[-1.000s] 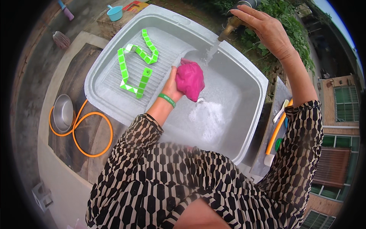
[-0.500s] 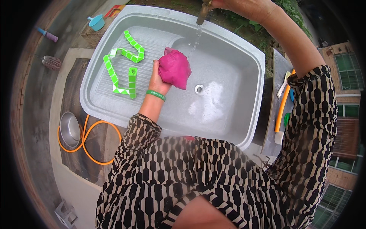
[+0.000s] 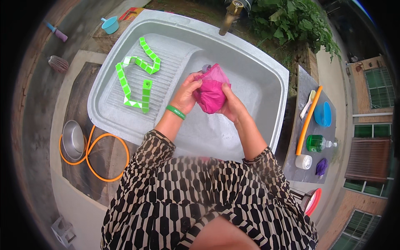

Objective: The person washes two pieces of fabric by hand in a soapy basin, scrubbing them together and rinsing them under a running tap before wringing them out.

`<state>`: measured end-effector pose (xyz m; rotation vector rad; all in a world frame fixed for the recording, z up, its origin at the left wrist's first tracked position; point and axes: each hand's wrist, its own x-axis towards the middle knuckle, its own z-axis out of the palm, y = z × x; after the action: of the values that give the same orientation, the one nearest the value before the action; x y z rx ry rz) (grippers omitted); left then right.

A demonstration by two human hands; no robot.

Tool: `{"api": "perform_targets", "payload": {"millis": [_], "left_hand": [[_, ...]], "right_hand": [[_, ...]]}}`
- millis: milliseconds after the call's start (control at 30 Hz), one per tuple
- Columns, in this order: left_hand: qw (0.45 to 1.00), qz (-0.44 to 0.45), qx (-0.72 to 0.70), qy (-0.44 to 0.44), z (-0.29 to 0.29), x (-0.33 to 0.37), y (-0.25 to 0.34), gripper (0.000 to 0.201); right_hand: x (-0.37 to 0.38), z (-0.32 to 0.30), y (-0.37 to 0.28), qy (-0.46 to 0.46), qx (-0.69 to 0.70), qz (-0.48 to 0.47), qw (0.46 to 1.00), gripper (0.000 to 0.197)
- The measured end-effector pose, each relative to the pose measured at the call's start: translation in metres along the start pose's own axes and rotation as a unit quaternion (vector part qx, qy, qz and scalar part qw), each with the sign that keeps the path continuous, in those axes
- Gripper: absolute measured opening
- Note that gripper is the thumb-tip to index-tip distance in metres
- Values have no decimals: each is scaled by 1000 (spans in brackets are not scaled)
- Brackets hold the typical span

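Over the basin of a grey sink (image 3: 260, 87), a crumpled wet-looking pink cloth (image 3: 212, 95) is gripped between both hands. My left hand (image 3: 185, 95), with a green band on its wrist, closes on the cloth's left side. The thumb of my right hand (image 3: 234, 105) presses on its right side; most of that hand's fingers are hidden behind it. Past the cloth is a brass tap (image 3: 227, 24) with no stream visible below it. To the left, a green and white snake puzzle (image 3: 121, 79) lies bent on the ribbed drainboard.
A board at right carries an orange tube (image 3: 308, 121), a brush (image 3: 307, 104), a blue bowl (image 3: 322, 114), a green soap bottle (image 3: 316, 143), a white roll (image 3: 303, 161) and a purple cloth (image 3: 321, 166). At left are a metal basin (image 3: 72, 139), an orange hose (image 3: 109, 179) and a blue dipper (image 3: 110, 25).
My right hand has left the tap and come down onto the pink cloth. The water has stopped falling. My left hand and the cloth have shifted right and slightly nearer.
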<state>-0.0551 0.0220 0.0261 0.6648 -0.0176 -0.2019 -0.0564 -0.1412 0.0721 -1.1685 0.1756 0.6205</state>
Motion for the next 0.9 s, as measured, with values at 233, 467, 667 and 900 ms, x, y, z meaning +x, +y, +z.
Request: {"api": "perform_targets", "payload": {"millis": [233, 467, 667, 900], "left_hand": [[998, 35, 47, 28, 9, 4, 11, 40], [981, -167, -86, -55, 1, 2, -7, 70], [947, -159, -221, -168, 5, 6, -10, 56], [992, -30, 19, -119, 45, -10, 6, 25]], "right_hand": [[-3, -10, 1, 77, 26, -195, 978, 39], [-13, -7, -4, 75, -69, -227, 969, 42], [-23, 43, -3, 139, -542, -409, 721, 46], [-31, 71, -14, 86, -631, -508, 580, 39]]}}
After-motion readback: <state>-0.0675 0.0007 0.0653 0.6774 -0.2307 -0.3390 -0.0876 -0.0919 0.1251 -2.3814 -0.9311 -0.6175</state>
